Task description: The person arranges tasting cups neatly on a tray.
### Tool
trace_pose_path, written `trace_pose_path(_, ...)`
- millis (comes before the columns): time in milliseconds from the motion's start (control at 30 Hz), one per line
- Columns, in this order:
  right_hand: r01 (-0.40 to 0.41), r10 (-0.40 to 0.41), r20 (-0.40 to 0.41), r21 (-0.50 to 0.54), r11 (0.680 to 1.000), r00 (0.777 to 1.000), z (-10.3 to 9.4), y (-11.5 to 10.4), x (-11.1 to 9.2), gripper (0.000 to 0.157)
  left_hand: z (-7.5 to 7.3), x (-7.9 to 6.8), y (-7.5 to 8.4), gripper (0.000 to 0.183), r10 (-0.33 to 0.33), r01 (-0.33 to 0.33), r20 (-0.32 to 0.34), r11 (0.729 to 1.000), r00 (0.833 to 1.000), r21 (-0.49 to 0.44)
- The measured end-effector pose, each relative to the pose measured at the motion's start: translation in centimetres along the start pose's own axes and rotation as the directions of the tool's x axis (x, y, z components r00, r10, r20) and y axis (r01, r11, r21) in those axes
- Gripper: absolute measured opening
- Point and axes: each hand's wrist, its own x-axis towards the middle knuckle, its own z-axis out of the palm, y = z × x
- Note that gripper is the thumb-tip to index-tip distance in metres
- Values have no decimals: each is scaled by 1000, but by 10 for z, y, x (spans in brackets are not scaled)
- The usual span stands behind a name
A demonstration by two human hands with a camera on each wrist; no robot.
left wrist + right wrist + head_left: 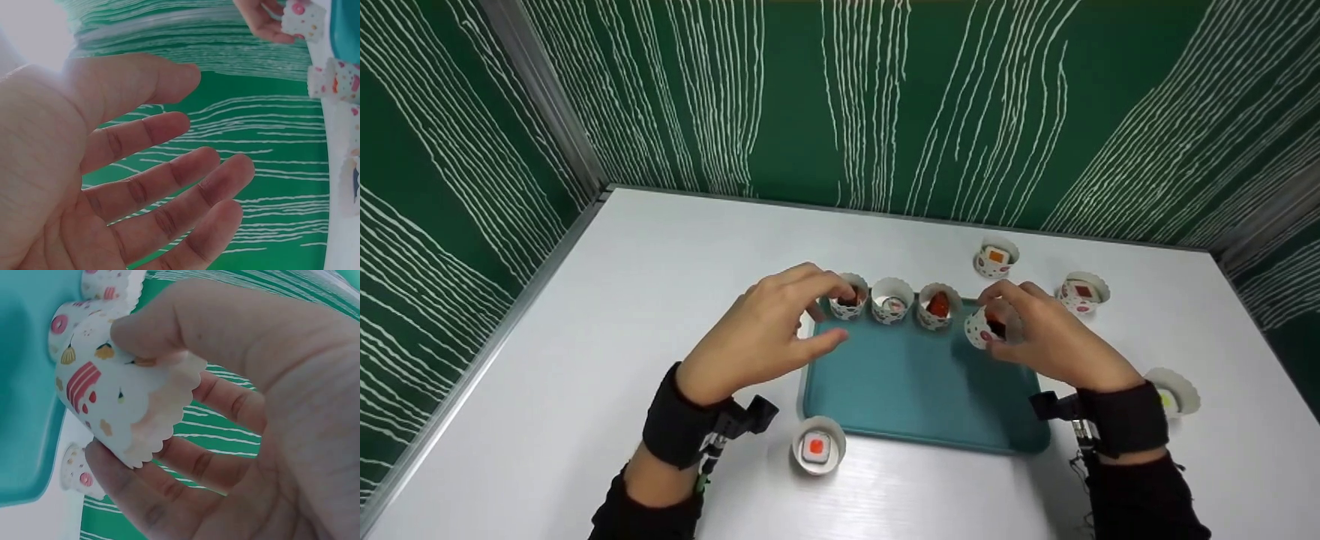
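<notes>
My right hand (pixel 1054 337) pinches a patterned paper baking cup (pixel 101 382) with a scalloped rim between thumb and fingers. In the head view this cup (pixel 979 330) is tilted at the far right corner of the teal tray (pixel 915 382), with something dark and orange-red inside. My left hand (pixel 140 185) holds nothing; its fingers are spread and loosely bent. From the head camera, the left hand (pixel 769 330) appears just in front of the leftmost cup (pixel 847 309), partly covering it. Two more cups stand along the tray's far edge, one with a pale roll (pixel 893 304), one with a red piece (pixel 938 305).
Beyond the tray's right side stand a cup with an orange-topped piece (pixel 996 259), a cup with a red-topped piece (pixel 1084 291) and a cup with a yellowish piece (pixel 1177 394). Another cup (pixel 818 446) sits at the tray's near left corner. Green walls (pixel 795 112) enclose the white table (pixel 660 247).
</notes>
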Motion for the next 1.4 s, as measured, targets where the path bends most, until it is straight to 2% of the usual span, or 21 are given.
trace_pose_path(467,-4,6,35,-61,998,999,8,28,24,49,1,0,-2,32,14,-14,20,1000,1000,-24)
trace_pose_path(533,10,-7,34,-65,998,999,9,30,27,42,2,0,-2,31,15,-15,17,1000,1000,-19)
trace_pose_path(667,54,-52,34,-78,995,998,13,34,30,14,2,0,-2,31,11,-11,18,1000,1000,-14)
trace_pose_path(733,77,-74,33,-88,993,997,15,36,32,7,3,0,-2,31,9,-9,19,1000,1000,-14)
trace_pose_path(867,97,-94,29,-89,991,995,17,36,35,9,4,1,-2,32,9,-8,25,1000,1000,-14)
trace_pose_path(1000,118,-115,37,-106,987,993,17,36,37,17,5,0,-3,33,14,-14,26,1000,1000,-11)
trace_pose_path(1167,114,-110,39,-111,987,993,17,35,39,5,5,1,-3,33,26,-25,28,999,999,-34)
trace_pose_path(1400,72,-70,26,-78,994,997,19,37,41,27,6,1,-4,33,37,-33,44,996,998,-78)
